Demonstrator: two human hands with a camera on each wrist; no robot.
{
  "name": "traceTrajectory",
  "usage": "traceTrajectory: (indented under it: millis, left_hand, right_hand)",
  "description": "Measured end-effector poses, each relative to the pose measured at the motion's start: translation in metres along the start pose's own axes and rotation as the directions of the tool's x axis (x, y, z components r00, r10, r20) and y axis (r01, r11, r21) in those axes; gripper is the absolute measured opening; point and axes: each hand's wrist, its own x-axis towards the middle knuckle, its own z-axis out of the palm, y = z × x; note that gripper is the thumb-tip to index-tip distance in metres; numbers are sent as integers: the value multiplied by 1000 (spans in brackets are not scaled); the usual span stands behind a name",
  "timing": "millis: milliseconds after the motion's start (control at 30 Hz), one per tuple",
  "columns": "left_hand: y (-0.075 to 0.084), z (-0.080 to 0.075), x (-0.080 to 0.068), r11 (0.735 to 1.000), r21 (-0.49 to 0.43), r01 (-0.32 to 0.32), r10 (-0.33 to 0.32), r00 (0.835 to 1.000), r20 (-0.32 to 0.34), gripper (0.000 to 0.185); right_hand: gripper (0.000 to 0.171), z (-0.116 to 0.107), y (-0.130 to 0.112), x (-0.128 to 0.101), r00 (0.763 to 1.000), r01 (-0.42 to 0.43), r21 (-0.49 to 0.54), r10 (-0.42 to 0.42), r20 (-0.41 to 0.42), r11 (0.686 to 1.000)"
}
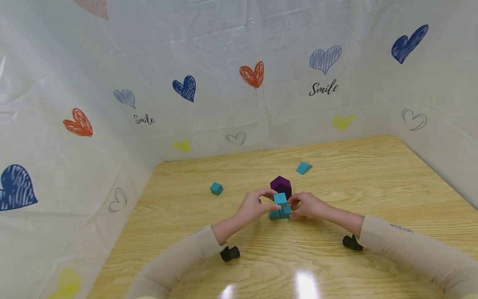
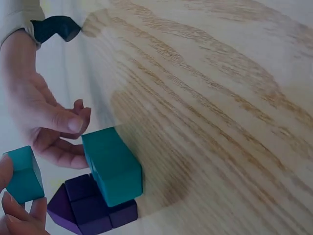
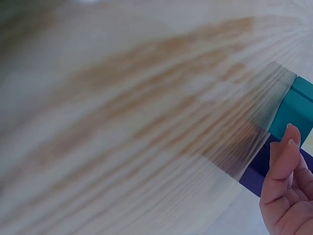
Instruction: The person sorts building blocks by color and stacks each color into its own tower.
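Observation:
My left hand (image 1: 257, 204) pinches a teal cube (image 1: 280, 200) between thumb and fingers, above a low group of teal blocks (image 1: 274, 214). In the left wrist view, this held cube (image 2: 24, 174) is apart from the larger teal shape (image 2: 115, 166), beside several joined purple blocks (image 2: 90, 205). My right hand (image 1: 308, 205) is at the right side of the group, its fingers loosely bent. In the right wrist view, the fingertips (image 3: 292, 129) overlap the teal side (image 3: 296, 105). A purple shape (image 1: 281, 185) stands just behind, partly hidden by the held cube.
A loose teal cube (image 1: 216, 188) lies to the left on the wooden table (image 1: 179, 178). Farther back on the right is a teal wedge-like block (image 1: 304, 167). Black wrist devices (image 1: 230, 253) hang beneath both sleeves. A white sheet printed with hearts (image 1: 209, 50) encloses the table.

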Motion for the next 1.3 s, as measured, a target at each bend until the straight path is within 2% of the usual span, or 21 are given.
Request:
traceTrajectory:
  millis: [233,433,667,833,1300]
  left_hand:
    - [-7,14,6,997,62,48,-48,999,-10,37]
    - [-10,21,11,993,107,46,-46,999,-4,36]
    - [-7,22,11,993,111,48,-50,999,8,35]
    - [-6,23,10,990,128,59,-63,998,23,35]
    - [-12,24,9,993,91,80,-84,996,32,39]
  right_hand:
    - [35,-1,1,0,1000,20,-19,-20,4,1000]
    - [36,-2,1,1,999,28,-28,-28,20,999]
    - [32,-4,-2,0,999,26,-6,-26,19,1000]
    - [36,-4,-5,-1,1000,14,20,-14,10,1000]
    - [33,-2,-5,-2,998,58,-38,-58,-2,998]
